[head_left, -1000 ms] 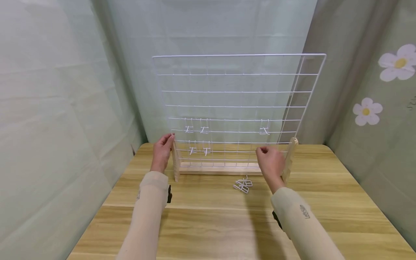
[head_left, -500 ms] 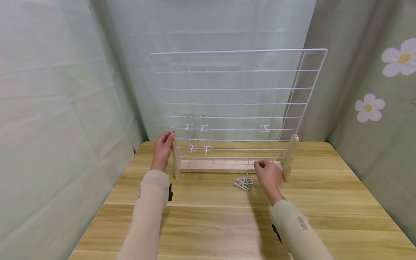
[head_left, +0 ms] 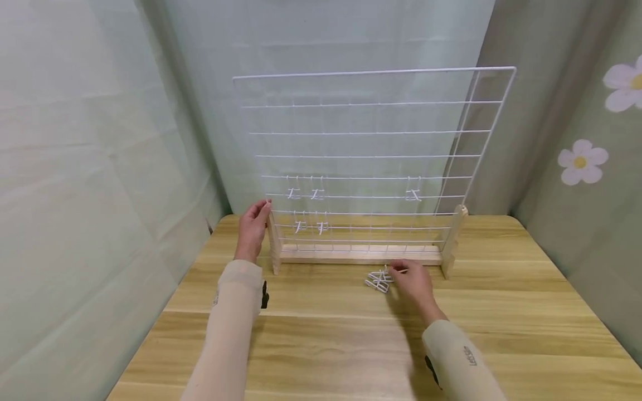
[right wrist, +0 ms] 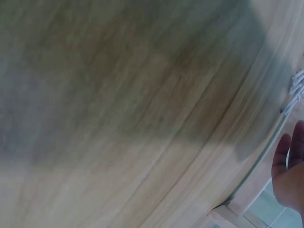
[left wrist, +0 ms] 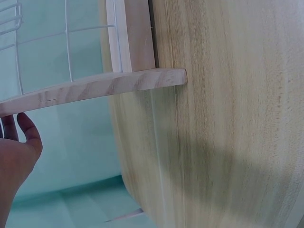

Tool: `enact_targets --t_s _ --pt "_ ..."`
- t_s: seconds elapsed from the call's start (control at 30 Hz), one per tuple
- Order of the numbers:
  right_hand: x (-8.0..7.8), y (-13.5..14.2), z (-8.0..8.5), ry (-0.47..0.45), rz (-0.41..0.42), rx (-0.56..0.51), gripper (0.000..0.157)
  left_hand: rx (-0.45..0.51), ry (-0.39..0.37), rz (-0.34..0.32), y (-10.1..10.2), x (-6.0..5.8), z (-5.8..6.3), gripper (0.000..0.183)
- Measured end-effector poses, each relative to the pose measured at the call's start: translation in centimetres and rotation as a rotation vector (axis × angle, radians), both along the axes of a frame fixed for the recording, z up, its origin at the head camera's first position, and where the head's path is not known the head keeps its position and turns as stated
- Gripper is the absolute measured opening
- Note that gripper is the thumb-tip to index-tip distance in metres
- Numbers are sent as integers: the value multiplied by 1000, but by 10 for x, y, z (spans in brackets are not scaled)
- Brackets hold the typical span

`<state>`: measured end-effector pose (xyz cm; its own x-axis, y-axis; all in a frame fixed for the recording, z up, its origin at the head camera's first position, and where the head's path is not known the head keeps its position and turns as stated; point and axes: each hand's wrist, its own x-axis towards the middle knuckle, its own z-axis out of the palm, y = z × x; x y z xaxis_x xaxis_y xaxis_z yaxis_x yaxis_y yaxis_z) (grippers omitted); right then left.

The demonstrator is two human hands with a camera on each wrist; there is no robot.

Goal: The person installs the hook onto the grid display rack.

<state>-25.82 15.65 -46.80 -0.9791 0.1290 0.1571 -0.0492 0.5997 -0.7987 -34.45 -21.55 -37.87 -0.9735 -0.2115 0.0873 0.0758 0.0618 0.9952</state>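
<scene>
My left hand (head_left: 252, 229) grips the top of the wooden left upright (head_left: 274, 245) of a white wire grid rack (head_left: 373, 133). In the left wrist view, thumb and fingers meet the upright's edge; part of the hand is out of frame. My right hand (head_left: 414, 283) is low before the rack's base, its fingertips at a small pile of white wire hooks (head_left: 377, 283). The right wrist view shows a gap between thumb and fingers, with the hooks (right wrist: 297, 88) beyond them. Several hooks hang on the grid, including one on the right (head_left: 413, 195).
The rack's wooden base (head_left: 361, 255) stands toward the back of a wood-grain table (head_left: 321, 345). Pale green cloth (head_left: 100, 167) encloses the table at the left and back, with a flower-printed cloth (head_left: 582, 200) on the right.
My right hand has come down from the grid's lower right to the loose hooks. The left hand stays at the upright, while the head view has shifted slightly.
</scene>
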Motion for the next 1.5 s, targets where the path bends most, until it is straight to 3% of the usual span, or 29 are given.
enact_targets --t_s 0.2,0.3,0.4,0.7,1.07,1.5 --pt "-4 2 1 -25 83 42 19 23 -15 -15 8 12 20 41" --pt "-3 3 1 -42 97 67 20 24 -15 -20 12 16 24 40" --pt "-3 2 1 -54 99 83 20 34 -14 -25 13 14 22 41" --pt "-5 1 5 -40 86 90 20 18 27 -9 11 -3 -1 46" --pt "-8 5 5 -15 81 133 15 15 10 2 4 -3 0 47" --pt "-10 9 6 -57 108 197 11 12 9 5 1 -2 -3 48"
